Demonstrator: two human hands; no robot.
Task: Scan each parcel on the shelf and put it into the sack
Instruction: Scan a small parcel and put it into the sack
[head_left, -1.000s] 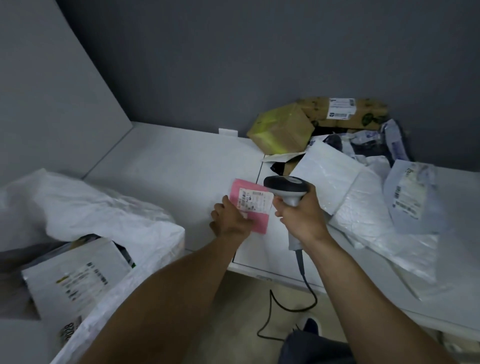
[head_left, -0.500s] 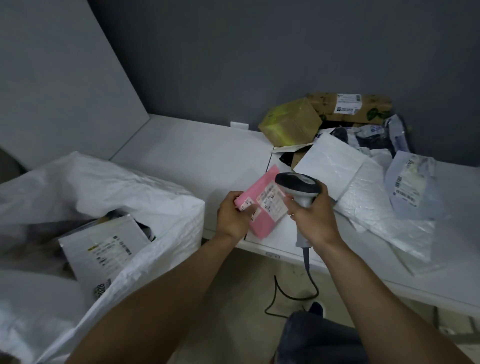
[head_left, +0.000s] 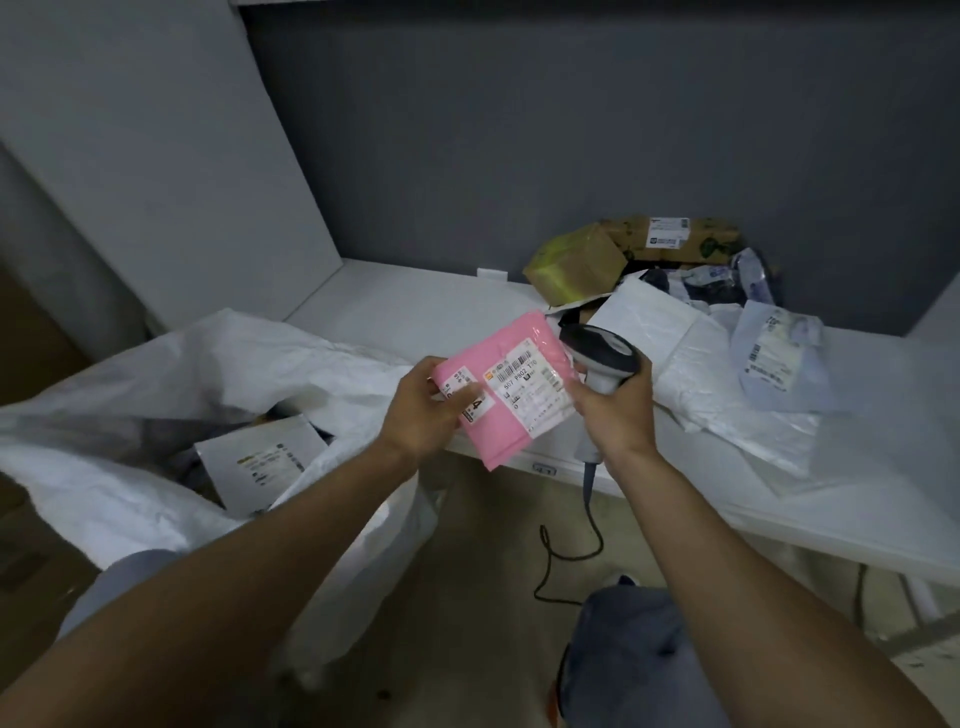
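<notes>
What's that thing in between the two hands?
A pink parcel, label up, held by the left hand; the right hand, gripping the scanner, is at its other edge. The head view shows it.

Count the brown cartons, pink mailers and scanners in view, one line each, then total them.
brown cartons: 2
pink mailer: 1
scanner: 1
Total: 4
</notes>
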